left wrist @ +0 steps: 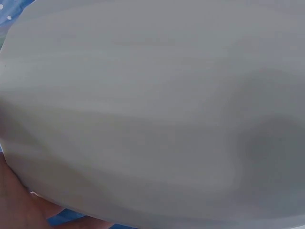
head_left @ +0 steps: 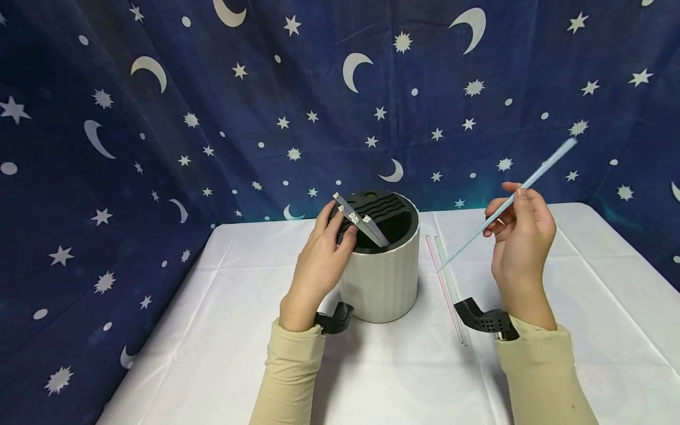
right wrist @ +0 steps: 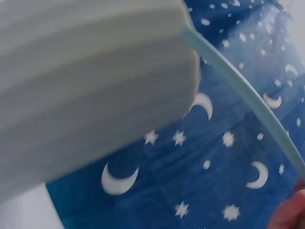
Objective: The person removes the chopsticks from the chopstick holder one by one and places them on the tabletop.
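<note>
A white ribbed round holder (head_left: 379, 289) with a black slotted top (head_left: 393, 227) stands upright on the table. My left hand (head_left: 319, 260) rests at its left side, fingers and thumb at the top rim, close beside several slim grey sticks (head_left: 374, 231) with sparkly ends that lean in its front opening. In the left wrist view the holder's pale wall (left wrist: 152, 95) fills most of the picture. Raised to the right, my right hand (head_left: 523, 242) pinches a long light blue straw-like stick (head_left: 547, 166) between thumb and fingers. Its thin end slants down toward the holder's right side.
A pink stick (head_left: 444, 289) and a green stick (head_left: 451, 289) lie lengthwise on the white tablecloth (head_left: 393, 378), right of the holder. Behind the table hangs a dark blue curtain (head_left: 319, 82) with moons and stars.
</note>
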{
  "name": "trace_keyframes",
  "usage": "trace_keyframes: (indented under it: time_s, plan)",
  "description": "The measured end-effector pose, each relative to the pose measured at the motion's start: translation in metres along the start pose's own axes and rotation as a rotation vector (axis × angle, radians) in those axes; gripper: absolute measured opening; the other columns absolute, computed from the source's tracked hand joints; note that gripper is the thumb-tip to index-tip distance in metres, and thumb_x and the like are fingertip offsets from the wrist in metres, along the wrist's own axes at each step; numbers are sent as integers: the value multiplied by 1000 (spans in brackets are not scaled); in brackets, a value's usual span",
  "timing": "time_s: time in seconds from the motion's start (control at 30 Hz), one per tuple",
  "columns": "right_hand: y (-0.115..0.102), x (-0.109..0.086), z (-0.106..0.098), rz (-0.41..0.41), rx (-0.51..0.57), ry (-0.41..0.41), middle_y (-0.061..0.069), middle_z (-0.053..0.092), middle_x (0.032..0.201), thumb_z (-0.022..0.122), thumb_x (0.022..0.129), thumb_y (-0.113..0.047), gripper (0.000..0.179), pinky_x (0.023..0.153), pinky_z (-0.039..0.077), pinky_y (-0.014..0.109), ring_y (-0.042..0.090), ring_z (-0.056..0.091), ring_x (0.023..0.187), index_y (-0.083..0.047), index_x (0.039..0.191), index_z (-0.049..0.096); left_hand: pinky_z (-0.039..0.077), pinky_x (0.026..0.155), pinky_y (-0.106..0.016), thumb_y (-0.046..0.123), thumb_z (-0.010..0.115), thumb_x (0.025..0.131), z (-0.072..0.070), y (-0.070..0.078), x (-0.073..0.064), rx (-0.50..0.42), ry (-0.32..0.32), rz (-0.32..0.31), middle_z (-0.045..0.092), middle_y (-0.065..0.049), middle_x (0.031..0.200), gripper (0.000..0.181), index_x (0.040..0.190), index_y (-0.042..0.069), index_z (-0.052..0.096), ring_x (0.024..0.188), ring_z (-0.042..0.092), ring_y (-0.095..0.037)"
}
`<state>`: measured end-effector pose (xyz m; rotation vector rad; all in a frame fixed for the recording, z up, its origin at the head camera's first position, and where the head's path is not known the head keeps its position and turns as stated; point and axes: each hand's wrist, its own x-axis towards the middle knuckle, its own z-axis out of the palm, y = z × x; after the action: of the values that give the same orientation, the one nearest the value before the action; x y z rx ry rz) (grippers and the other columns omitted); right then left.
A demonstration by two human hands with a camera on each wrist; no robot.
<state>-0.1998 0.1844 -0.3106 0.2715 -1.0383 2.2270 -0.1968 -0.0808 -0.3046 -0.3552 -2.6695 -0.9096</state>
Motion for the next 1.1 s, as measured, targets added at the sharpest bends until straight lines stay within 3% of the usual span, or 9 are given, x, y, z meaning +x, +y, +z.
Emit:
trace_keyframes:
  time_s: [0.1, 0.2, 0.33, 0.43, 0.57, 0.7, 0.83, 1.1]
  plan:
    - [6, 2, -10, 126, -198, -58, 13, 53, 64, 51, 91, -17, 28, 38, 37, 20, 17, 43, 47, 8, 103, 55, 37, 89, -49, 49, 29, 92, 0, 0, 0, -4, 3, 7, 18, 14, 144, 48, 135, 31, 39, 128, 27, -10]
    - [12, 3, -20, 212, -575, -172, 10, 54, 67, 48, 92, -26, 32, 39, 39, 20, 15, 43, 47, 1, 107, 57, 37, 89, -49, 48, 30, 92, 0, 0, 0, -6, 5, 11, 18, 14, 144, 47, 135, 31, 39, 128, 27, -11]
    - [20, 5, -30, 253, -1135, -359, 8, 56, 69, 39, 93, -39, 38, 45, 42, 27, 17, 48, 48, -10, 109, 58, 36, 90, -48, 48, 30, 92, -1, -1, 1, -10, 1, 9, 17, 15, 144, 47, 135, 31, 39, 128, 26, -11]
    - [26, 6, -36, 308, -1364, -488, 7, 55, 62, 35, 94, -36, 37, 47, 39, 31, 20, 51, 49, -9, 102, 59, 36, 91, -48, 48, 29, 92, -1, -1, 1, -13, -2, 6, 17, 15, 144, 47, 135, 31, 39, 128, 26, -11]
    - [36, 6, -47, 431, -1484, -622, 5, 54, 57, 34, 92, -22, 32, 51, 36, 32, 19, 50, 51, -2, 100, 57, 36, 91, -48, 47, 30, 92, -1, -1, 1, -14, 1, 13, 18, 15, 144, 47, 135, 31, 40, 128, 26, -11]
    - [48, 5, -60, 524, -1528, -694, 4, 56, 61, 38, 87, -17, 39, 60, 39, 36, 16, 53, 52, 7, 116, 50, 36, 91, -48, 46, 31, 92, 0, -2, 2, -11, 3, 14, 18, 14, 144, 46, 134, 31, 40, 128, 26, -11]
    - [60, 3, -72, 591, -1544, -707, 4, 57, 60, 43, 86, -18, 48, 67, 41, 39, 14, 53, 52, 12, 123, 43, 35, 91, -49, 47, 31, 92, 0, -2, 2, -16, -3, 12, 18, 14, 144, 46, 134, 31, 40, 129, 26, -12]
    - [70, -2, -83, 628, -1596, -680, 4, 53, 57, 50, 84, -19, 31, 59, 38, 33, 16, 50, 52, 7, 101, 54, 36, 90, -48, 47, 30, 92, -1, -1, 2, -11, 9, 21, 18, 15, 144, 46, 133, 31, 41, 128, 27, -11]
